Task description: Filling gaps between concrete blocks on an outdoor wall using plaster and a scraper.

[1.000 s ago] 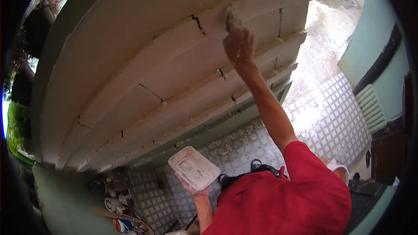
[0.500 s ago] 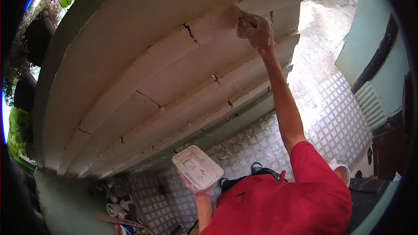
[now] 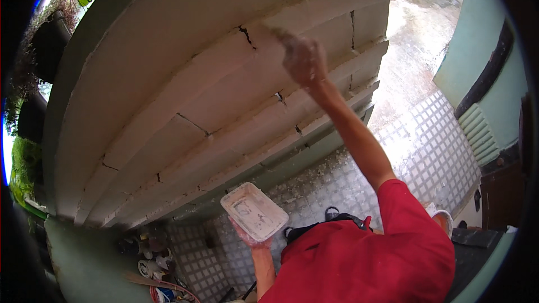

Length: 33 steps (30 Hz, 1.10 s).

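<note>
1. Head view: right hand (image 3: 303,59) is raised against the cracked white wall (image 3: 185,95), fingers clenched around a blurred tool.
2. Left hand (image 3: 251,237) grips a white tray (image 3: 254,211) from beneath, low by the tiled floor (image 3: 426,151).

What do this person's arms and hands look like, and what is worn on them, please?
Both forearms are bare; a red short-sleeved shirt ends at the upper arm. The right hand and left hand are gloveless, smeared with pale plaster-like dust. No watch or jewellery shows.
</note>
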Each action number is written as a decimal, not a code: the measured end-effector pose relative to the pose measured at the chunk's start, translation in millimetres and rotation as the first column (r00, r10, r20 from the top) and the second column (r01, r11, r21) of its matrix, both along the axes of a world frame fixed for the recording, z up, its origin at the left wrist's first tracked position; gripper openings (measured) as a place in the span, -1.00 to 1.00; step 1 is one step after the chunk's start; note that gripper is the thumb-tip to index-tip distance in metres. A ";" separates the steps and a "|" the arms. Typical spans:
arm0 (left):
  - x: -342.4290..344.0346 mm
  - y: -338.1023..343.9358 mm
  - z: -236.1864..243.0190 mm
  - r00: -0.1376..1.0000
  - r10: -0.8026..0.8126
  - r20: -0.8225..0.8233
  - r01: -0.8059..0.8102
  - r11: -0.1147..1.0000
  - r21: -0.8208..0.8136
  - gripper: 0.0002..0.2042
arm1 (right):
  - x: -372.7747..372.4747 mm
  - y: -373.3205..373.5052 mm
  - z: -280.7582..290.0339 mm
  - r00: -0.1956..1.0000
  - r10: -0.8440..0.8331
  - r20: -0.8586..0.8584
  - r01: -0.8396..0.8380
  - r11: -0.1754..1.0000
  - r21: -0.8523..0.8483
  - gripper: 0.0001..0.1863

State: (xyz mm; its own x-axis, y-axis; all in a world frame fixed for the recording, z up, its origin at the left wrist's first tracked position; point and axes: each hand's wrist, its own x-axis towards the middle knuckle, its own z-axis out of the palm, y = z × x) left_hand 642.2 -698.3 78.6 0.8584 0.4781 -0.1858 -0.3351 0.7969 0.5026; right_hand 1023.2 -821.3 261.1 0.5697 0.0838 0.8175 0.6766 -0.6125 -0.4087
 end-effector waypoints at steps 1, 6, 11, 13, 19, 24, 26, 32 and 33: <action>-4.2 1.2 0.8 1.000 0.000 -0.005 0.000 1.000 0.001 -0.32 | 12.2 -13.7 -1.2 0.995 -0.049 0.088 0.046 0.998 0.038 -0.61; -8.9 -3.8 7.6 0.998 0.064 0.000 -0.064 0.998 0.005 -0.33 | 44.5 -63.0 16.5 0.979 -0.188 0.082 0.176 0.976 0.131 -0.71; -5.7 -0.9 2.6 0.997 0.069 -0.017 -0.068 0.998 0.010 -0.33 | 4.8 -20.3 13.6 0.954 -0.240 -0.181 0.236 0.971 -0.045 -0.64; -3.8 -0.7 1.5 0.997 0.070 -0.026 -0.069 0.997 0.044 -0.32 | -9.3 -3.2 10.1 0.995 -0.091 -0.046 0.094 0.993 0.066 -0.64; -0.4 0.5 4.1 1.000 0.009 -0.005 -0.009 1.000 -0.018 -0.31 | -17.2 -18.3 2.8 0.993 -0.005 -0.122 0.013 0.998 0.065 -0.68; -3.0 -1.8 1.9 0.998 0.022 -0.052 -0.023 1.000 -0.007 -0.32 | 6.0 -22.0 -16.0 0.987 -0.129 -0.095 0.149 0.955 0.255 -0.50; -4.7 -4.4 5.4 0.999 0.000 -0.054 -0.001 1.000 -0.012 -0.32 | -13.8 -0.3 -12.9 0.985 -0.150 -0.088 0.160 0.979 0.123 -0.46; -4.6 5.4 0.0 0.998 -0.040 -0.038 0.040 0.999 0.005 -0.31 | -38.7 7.0 -4.2 0.994 0.014 -0.106 -0.003 0.994 0.106 -0.50; -3.1 8.2 -1.4 0.999 -0.039 -0.022 0.040 0.999 0.023 -0.31 | -30.3 -3.2 -8.8 0.984 0.149 -0.098 -0.123 0.965 0.232 -0.48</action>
State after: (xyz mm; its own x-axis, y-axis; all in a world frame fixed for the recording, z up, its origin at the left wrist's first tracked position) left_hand 639.1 -690.0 77.2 0.8725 0.4486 -0.1935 -0.2925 0.7970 0.5285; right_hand 992.9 -824.5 252.3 0.6558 -0.0108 0.7549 0.6883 -0.4021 -0.6037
